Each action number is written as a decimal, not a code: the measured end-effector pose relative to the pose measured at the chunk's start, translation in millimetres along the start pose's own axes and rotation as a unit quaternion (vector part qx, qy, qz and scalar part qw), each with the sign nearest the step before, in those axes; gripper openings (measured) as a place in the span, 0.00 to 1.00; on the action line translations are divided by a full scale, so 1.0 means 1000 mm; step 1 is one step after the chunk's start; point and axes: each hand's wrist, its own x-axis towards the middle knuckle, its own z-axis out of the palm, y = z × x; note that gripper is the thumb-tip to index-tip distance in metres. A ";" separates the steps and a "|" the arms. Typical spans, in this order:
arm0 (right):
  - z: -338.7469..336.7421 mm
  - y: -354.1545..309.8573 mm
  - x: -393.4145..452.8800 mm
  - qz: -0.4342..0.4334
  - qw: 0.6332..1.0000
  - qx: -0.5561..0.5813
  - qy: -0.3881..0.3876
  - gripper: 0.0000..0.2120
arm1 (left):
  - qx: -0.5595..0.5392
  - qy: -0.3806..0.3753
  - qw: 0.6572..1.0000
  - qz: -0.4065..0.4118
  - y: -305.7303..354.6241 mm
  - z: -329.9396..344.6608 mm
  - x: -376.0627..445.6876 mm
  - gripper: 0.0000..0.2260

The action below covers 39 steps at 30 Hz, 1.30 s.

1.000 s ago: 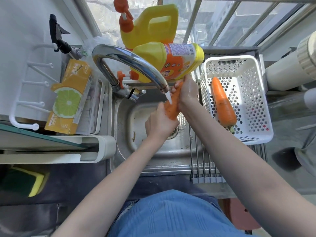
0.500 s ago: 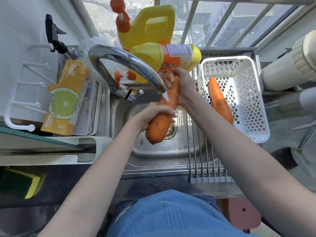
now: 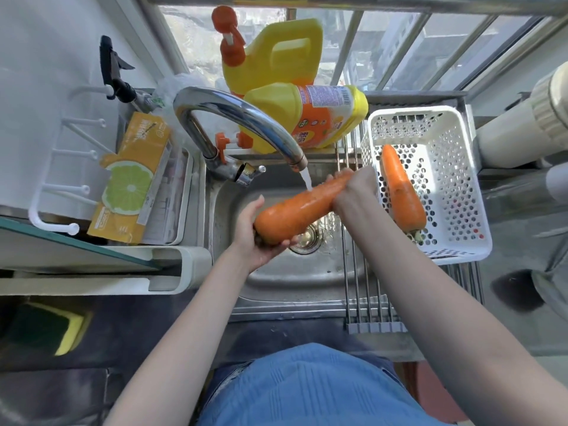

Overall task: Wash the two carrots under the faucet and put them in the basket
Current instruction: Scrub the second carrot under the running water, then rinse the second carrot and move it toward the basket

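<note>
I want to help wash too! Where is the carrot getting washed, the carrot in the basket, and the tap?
Carrot being washed (image 3: 302,207), head view, middle of its wet body.
Carrot in the basket (image 3: 401,192), head view, middle of its body.
Faucet (image 3: 242,113), head view, top of its curved spout.

Strong daylight pours in through the barred window (image 3: 399,47) beyond the right hand (image 3: 356,192), washing the panes pale and lighting the translucent yellow plastic jug (image 3: 276,56) from behind so it glows. The curved chrome faucet (image 3: 242,118) above the left hand (image 3: 255,238) carries bright streaks of glare, and the wet steel sink basin (image 3: 276,281) under both hands shines softly. Nearer than the hands the frame darkens — the dark countertop (image 3: 138,339) lies in shadow. Wide-angle bending curves straight lines toward the edges, where detail turns soft and smeared.
</note>
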 end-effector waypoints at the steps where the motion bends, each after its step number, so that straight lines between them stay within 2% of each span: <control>1: 0.000 -0.001 -0.004 -0.013 1.000 0.006 -0.005 0.16 | -0.038 0.031 0.998 0.030 -0.002 0.004 0.001 0.27; 3: 0.003 -0.002 -0.012 -0.036 0.999 0.028 0.008 0.17 | -0.057 0.092 0.991 0.076 -0.005 0.013 0.005 0.22; 5: 0.008 0.001 -0.020 -0.055 0.994 0.054 0.071 0.21 | -0.040 0.153 0.982 0.106 -0.004 0.022 0.010 0.19; 6: 0.008 0.003 -0.022 -0.082 0.991 0.051 0.092 0.19 | -0.033 0.164 0.980 0.111 -0.002 0.024 0.013 0.19; 7: 0.008 0.006 -0.026 -0.107 0.991 0.034 0.077 0.16 | -0.026 0.159 0.981 0.110 0.000 0.024 0.016 0.18; 9: -0.001 0.010 -0.030 -0.142 0.989 -0.021 -0.028 0.16 | -0.003 0.124 0.987 0.098 0.005 0.021 0.022 0.18; 11: -0.014 0.011 -0.032 -0.161 0.972 -0.099 -0.137 0.19 | 0.046 0.080 0.992 0.081 0.007 0.017 0.025 0.18; 13: -0.023 0.003 -0.034 -0.159 0.953 -0.171 -0.192 0.19 | 0.112 0.045 0.990 0.073 0.005 0.015 0.024 0.17; 14: -0.026 -0.004 -0.036 -0.157 0.947 -0.205 -0.194 0.19 | 0.154 0.041 0.985 0.072 0.002 0.014 0.023 0.16; 16: -0.030 -0.015 -0.039 -0.178 0.925 -0.287 -0.173 0.19 | 0.267 0.083 0.957 0.082 -0.004 0.013 0.023 0.16; 18: -0.034 -0.016 -0.041 -0.237 0.901 -0.333 -0.149 0.16 | 0.366 0.147 0.912 0.109 -0.005 0.016 0.024 0.19; 19: -0.035 -0.012 -0.043 -0.276 0.885 -0.348 -0.138 0.15 | 0.372 0.165 0.905 0.123 -0.002 0.017 0.026 0.20; 21: -0.038 0.000 -0.048 -0.334 0.857 -0.376 -0.115 0.13 | 0.268 0.170 0.938 0.140 0.010 0.019 0.030 0.21; 24: -0.040 0.015 -0.049 -0.352 0.846 -0.396 -0.064 0.10 | 0.004 0.133 0.981 0.138 0.045 0.016 0.031 0.22; 26: -0.041 0.020 -0.044 -0.339 0.848 -0.405 -0.038 0.11 | -0.164 0.065 0.980 0.094 0.065 0.014 0.029 0.22; 28: -0.043 0.025 -0.038 -0.319 0.856 -0.405 -0.032 0.11 | -0.269 0.017 0.961 0.054 0.076 0.021 0.027 0.19; 31: -0.045 0.034 -0.035 -0.306 0.867 -0.392 -0.038 0.11 | -0.315 0.005 0.948 0.039 0.084 0.034 0.030 0.15; 35: -0.046 0.044 -0.032 -0.309 0.862 -0.398 -0.042 0.11 | -0.265 0.033 0.963 0.033 0.084 0.041 0.034 0.18; 39: -0.042 0.048 -0.026 -0.317 0.841 -0.436 -0.048 0.12 | -0.236 0.023 0.971 0.022 0.086 0.039 0.035 0.18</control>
